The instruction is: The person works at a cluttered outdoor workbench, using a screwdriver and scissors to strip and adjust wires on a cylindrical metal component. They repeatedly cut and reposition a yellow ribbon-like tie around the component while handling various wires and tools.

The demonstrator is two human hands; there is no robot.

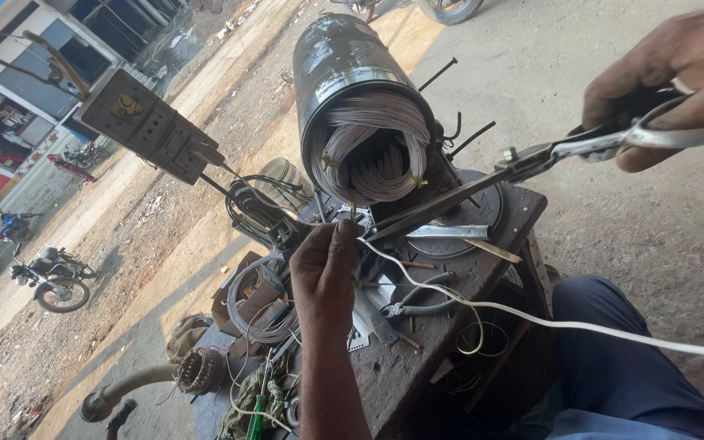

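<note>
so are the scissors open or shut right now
Open: the scissors in the right hand have their long blades spread apart, tips reaching toward the white cord by the left hand.

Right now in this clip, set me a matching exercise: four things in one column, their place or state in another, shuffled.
Things:
1. scissors
2. white cord
3. metal cylinder
4. pliers

Places or states:
A. lying on the workbench
B. filled with white wire coils
C. held in the right hand
D. pinched at its end by the left hand

Pairs: 1-C, 2-D, 3-B, 4-A
</note>
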